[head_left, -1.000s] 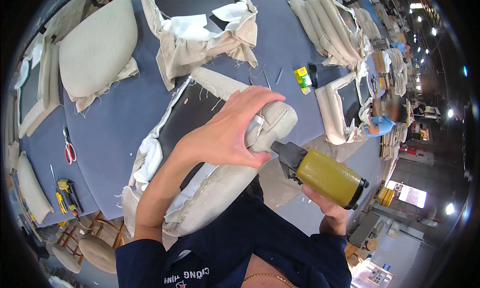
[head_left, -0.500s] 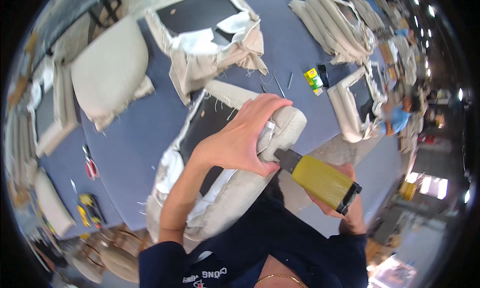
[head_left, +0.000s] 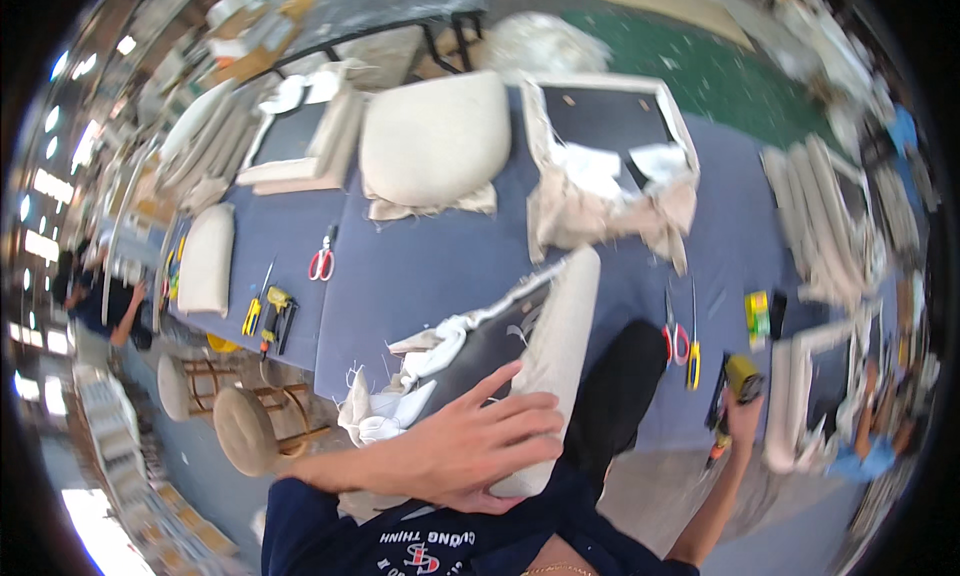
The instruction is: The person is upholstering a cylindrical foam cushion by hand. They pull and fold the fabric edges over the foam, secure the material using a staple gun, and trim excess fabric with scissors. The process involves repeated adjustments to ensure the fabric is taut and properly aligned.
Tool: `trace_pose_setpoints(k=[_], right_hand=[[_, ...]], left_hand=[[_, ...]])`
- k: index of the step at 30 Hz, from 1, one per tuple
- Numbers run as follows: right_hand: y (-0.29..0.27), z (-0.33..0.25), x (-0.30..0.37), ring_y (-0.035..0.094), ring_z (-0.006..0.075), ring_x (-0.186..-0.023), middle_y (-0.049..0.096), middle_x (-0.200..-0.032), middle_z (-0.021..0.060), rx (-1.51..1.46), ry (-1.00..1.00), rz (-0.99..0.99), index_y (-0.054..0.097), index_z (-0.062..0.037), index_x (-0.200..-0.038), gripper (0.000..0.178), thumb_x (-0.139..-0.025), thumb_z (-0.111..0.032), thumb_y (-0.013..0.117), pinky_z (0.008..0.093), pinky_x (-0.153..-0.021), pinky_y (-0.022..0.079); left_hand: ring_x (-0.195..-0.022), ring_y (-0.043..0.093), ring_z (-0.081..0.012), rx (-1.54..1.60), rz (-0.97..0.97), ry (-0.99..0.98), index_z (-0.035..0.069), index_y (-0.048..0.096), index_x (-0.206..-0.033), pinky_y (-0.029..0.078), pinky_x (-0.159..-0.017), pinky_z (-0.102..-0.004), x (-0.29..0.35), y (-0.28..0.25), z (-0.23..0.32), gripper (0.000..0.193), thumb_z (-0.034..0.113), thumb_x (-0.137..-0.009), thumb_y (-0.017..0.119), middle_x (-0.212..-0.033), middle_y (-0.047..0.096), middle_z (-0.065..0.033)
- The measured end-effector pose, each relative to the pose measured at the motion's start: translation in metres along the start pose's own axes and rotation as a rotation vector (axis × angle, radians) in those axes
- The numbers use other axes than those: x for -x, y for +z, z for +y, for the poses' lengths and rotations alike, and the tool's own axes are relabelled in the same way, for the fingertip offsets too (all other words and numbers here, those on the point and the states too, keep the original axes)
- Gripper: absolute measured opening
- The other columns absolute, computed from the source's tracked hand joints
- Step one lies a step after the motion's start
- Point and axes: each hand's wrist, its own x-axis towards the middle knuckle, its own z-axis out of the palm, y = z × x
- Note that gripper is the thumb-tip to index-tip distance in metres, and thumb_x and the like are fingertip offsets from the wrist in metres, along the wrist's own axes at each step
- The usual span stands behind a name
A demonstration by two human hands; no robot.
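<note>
A beige upholstered cushion (head_left: 565,341) with a dark backing rests tilted against my body at the table's near edge. White padding and frayed fabric stick out along its left side. My left hand (head_left: 490,438) is closed over the cushion's near edge, fingers on the fabric and thumb underneath. Off to the right, apart from the cushion, my right hand (head_left: 743,416) grips a yellow and black staple gun (head_left: 741,379). Red-handled scissors (head_left: 677,344) and a yellow-handled screwdriver (head_left: 693,366) lie on the table between the two hands.
The blue-grey table (head_left: 400,276) bears more cushions, including a half-covered one (head_left: 610,191) ahead. Another staple gun (head_left: 278,316), a screwdriver (head_left: 255,311) and scissors (head_left: 322,259) lie left. A yellow-green box (head_left: 757,319) is at right. Stools (head_left: 245,431) stand at left; co-workers are at both sides.
The staple gun has moved from the cushion's corner out to the right in my right hand. The cushion is turned and tilted, with my left hand now on its near edge. The view has swung.
</note>
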Motion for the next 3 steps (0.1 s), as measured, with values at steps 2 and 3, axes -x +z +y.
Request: trace_pose_setpoints(k=[2, 3], right_hand=[[0.005, 0.123, -0.078, 0.069, 0.0157, -0.080, 0.073, -0.090, 0.0114, 0.158, -0.426, 0.038, 0.067, 0.0015, -0.117, 0.031, -0.087, -0.001, 0.065, 0.0289, -0.077, 0.055], [0.012, 0.098, -0.123, 0.069, 0.0157, -0.080, 0.073, -0.090, 0.0114, 0.163, -0.505, -0.005, 0.067, 0.0015, -0.117, 0.031, -0.087, -0.001, 0.065, 0.0289, -0.077, 0.055]], left_hand=[[-0.141, 0.048, -0.0316, 0.031, 0.107, -0.097, 0.017, 0.061, -0.122, 0.024, -0.124, -0.0617, 0.019, 0.010, 0.007, 0.054, 0.023, -0.074, 0.085, -0.141, 0.055, -0.0087], [-0.142, 0.047, -0.0317, 0.045, 0.176, -0.148, 0.020, 0.061, -0.126, 0.024, -0.124, -0.0618, 0.033, 0.019, 0.008, 0.059, 0.027, -0.073, 0.087, -0.148, 0.052, -0.0102]])
